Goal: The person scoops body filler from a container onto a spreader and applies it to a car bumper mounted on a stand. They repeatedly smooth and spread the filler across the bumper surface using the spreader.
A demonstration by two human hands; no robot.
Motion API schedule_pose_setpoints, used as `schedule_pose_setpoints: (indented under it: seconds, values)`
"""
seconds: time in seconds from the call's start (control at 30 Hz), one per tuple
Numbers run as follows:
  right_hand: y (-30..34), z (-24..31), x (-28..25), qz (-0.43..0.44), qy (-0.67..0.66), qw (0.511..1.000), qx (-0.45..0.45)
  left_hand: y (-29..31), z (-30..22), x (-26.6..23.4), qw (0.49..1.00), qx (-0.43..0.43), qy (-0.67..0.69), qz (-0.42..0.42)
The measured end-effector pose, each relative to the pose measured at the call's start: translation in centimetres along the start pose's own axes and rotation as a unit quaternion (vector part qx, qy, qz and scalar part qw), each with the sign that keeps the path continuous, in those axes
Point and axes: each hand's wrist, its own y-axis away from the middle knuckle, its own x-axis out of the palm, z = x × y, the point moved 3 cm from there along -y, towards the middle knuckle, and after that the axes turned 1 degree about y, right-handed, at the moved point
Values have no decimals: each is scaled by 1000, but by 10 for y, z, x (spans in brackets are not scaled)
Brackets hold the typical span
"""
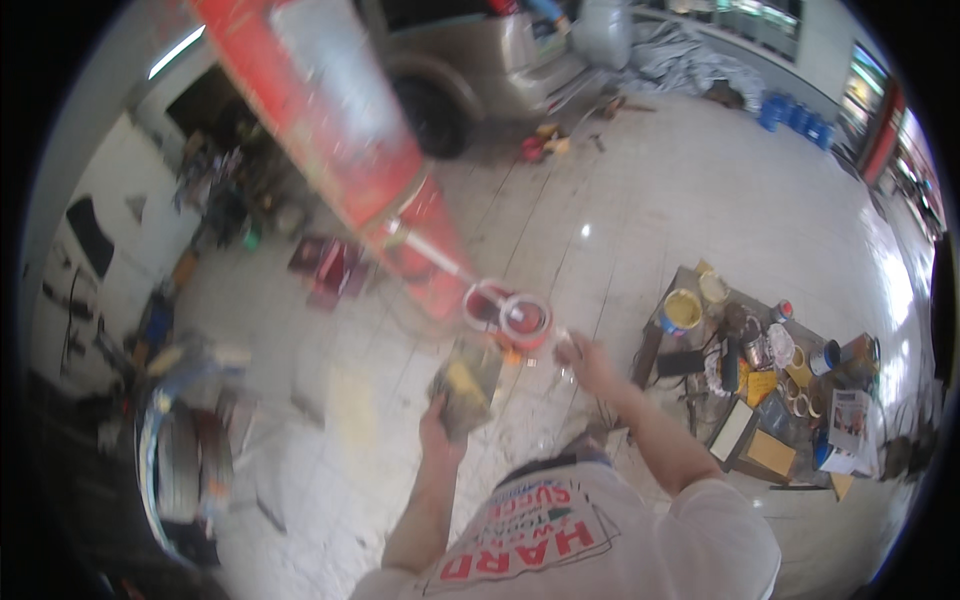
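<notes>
My left hand [437, 425] grips the lower left edge of a flat, grimy board [485, 395] smeared with yellow paste. To its right, my right hand [582, 362] is closed, its fingers pinched around something small and pale that blur keeps me from making out. Just beyond both hands is the near end of a long red vehicle body panel [425, 245], with a grey patch higher up. Two round, pale-rimmed lamp openings [524, 318] sit at that near end. My right fingers are close to the right-hand ring, apparently not touching it.
A low table [650, 345] at right is crowded with cans, including an open yellow-rimmed tin [681, 310]. A beige vehicle [480, 60] stands behind. Dark red parts [330, 268] lie on the tiled floor. Tires [180, 465] are at lower left, blue jugs [795, 115] far right.
</notes>
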Motion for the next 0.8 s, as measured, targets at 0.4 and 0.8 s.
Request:
schedule_pose_setpoints:
  seconds: [0.4, 0.8]
  values:
    - [-19, 194, -23, 132, 171, 898, -384, 53, -30, 51, 995, 64, -76, 22]
    - [-41, 214, -54, 123, 299, 767, -554, 72, -3, 84, 988, 121, -85, 51]
